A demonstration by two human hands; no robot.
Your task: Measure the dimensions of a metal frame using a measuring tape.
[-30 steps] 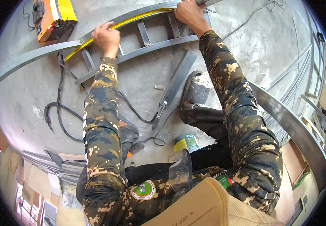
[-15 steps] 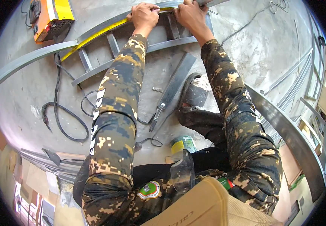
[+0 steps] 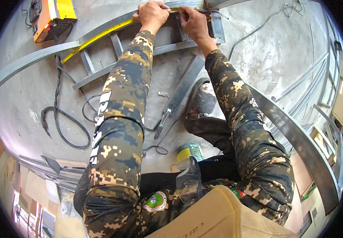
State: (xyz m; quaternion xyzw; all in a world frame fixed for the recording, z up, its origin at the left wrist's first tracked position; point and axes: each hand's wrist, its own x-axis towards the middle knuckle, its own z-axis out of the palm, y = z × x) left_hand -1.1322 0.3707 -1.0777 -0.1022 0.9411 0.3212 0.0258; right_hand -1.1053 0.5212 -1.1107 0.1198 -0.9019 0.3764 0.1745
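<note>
A curved grey metal frame (image 3: 100, 73) with cross rungs lies on the concrete floor at the top of the view. A yellow measuring tape (image 3: 100, 36) runs along its upper rail. My left hand (image 3: 152, 15) presses down on the tape and rail near the top centre. My right hand (image 3: 193, 22) is just beside it, fingers pinched on the tape at the rail. Both camouflage sleeves reach up from the lower edge.
An orange and yellow welding machine (image 3: 54, 18) stands at the top left, with black cables (image 3: 60, 123) looping over the floor. A flat metal bar (image 3: 185, 85) and clamp lie by my shoe (image 3: 203, 99). A small can (image 3: 189, 152) sits near my knee. Long curved steel strips (image 3: 298, 139) lie at the right.
My left hand has slid rightward along the rail from its left part to meet my right hand at the top centre. My right hand stays near the same spot.
</note>
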